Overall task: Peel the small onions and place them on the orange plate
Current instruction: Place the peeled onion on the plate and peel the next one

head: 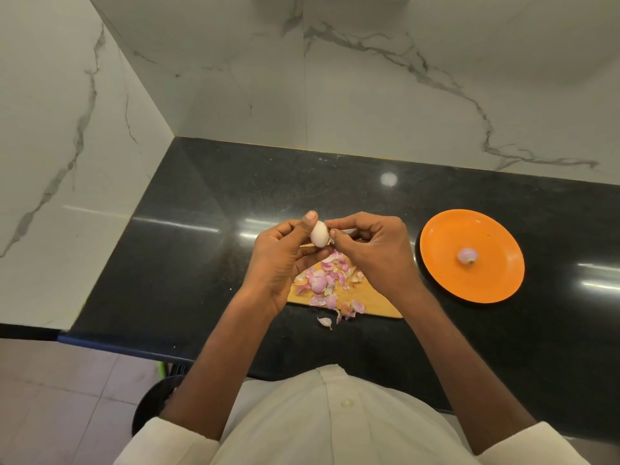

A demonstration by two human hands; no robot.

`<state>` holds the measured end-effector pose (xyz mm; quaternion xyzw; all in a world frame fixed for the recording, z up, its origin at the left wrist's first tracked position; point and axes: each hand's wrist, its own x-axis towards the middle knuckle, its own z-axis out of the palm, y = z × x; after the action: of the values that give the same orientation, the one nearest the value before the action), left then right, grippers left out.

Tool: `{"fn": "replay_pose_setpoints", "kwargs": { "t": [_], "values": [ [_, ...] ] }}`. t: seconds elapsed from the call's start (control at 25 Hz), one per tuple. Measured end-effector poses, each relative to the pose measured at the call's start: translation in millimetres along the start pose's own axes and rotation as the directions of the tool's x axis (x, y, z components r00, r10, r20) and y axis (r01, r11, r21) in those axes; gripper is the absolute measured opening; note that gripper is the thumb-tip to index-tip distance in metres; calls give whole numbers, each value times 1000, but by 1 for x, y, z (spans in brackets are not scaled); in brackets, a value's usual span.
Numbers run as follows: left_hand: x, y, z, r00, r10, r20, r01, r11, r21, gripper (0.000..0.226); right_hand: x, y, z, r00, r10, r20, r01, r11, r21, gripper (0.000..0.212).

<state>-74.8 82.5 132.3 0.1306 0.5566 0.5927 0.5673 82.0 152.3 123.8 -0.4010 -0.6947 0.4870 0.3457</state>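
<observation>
The left hand (281,260) is gripping a small, pale, nearly bare onion (318,233) above the wooden cutting board's (372,302) far edge, and the right hand (372,250) is pinching at its skin. Best to strip the last flakes before heading to the round orange plate (446,280).

I can read no words, labels, brands or numbers anywhere here, neither on the orange plate (446,236) nor on the tabletop (201,263) around it.

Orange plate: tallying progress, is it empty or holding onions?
Holding one: a single peeled onion lies on the orange plate; the rest is bare.
</observation>
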Motion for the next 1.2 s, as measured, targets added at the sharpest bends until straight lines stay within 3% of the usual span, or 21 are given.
{"fn": "replay_pose_setpoints", "kwargs": {
  "t": [0.16, 0.36, 0.44, 0.64, 0.76, 0.92, 1.2],
  "values": [
    [1, 2, -3, 997, -5, 78, 5, 1000, -2, 39, 0, -2, 1, 999, -16, -29, 15, 999, -46, 11],
    [-2, 1, -4, 992, -90, 86, 99, 989, -109, 34, 0, -2, -1, 995, 90, 43, -93, 993, 79, 19],
    [-5, -1, -7, 991, -108, 79, 117, 985, -126, 36, -5, -1, 5, 997, 41, 64, -38, 999, -35, 26],
    [-12, -5, -14, 989, -137, 59, 139, 990, -34, 38, -15, -2, 13, 999, -48, -2, 47, 976, -212, 14],
    [-15, -4, -19, 983, -176, 59, 178, 984, -34, 41, -17, -6, 9, 983, -160, 90, 178, 947, -266, 12],
    [-20, -2, -24, 968, -233, 91, 237, 971, -28, 49, -12, -7, 4, 968, -177, 176, 233, 894, -382, 10],
    [-19, -8, -22, 986, -151, 70, 155, 986, -58, 37, -24, -13, 19, 984, -176, 15, 167, 902, -399, 11]
  ]
}}
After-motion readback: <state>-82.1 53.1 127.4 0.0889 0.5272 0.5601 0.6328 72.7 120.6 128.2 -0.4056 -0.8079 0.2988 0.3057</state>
